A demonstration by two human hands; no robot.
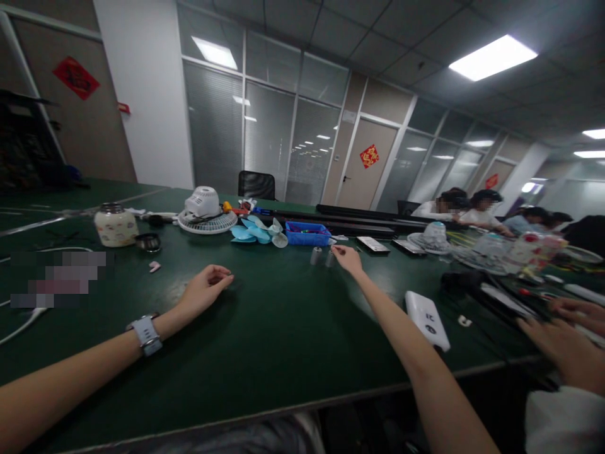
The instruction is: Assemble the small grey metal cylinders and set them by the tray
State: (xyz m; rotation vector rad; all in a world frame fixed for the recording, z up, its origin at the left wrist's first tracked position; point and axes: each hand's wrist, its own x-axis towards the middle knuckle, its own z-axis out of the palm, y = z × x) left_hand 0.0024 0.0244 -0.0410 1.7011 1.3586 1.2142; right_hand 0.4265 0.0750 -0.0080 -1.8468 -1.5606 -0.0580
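Observation:
My right hand (pixel 347 257) reaches out over the green table, its fingertips pinched at the top of a small silvery cylinder (pixel 329 260). A second, similar small cylinder (pixel 316 255) stands upright just to the left. Both are too blurred to name more exactly. Just behind them is a blue plastic basket (pixel 308 237) with small things in it. My left hand (pixel 207 290) rests on the table to the left, loosely curled, and nothing shows in it. A small pale pink piece (pixel 154 267) lies beyond it to the left.
A patterned jar (pixel 115 226), a dark cup-like lid (pixel 148 242), a white fan part (pixel 207 211) and light-blue fan blades (pixel 255 231) stand along the left and back. On the right lie a white power bank (pixel 426 320) and a neighbour's hands (pixel 562 343). Other people sit farther off.

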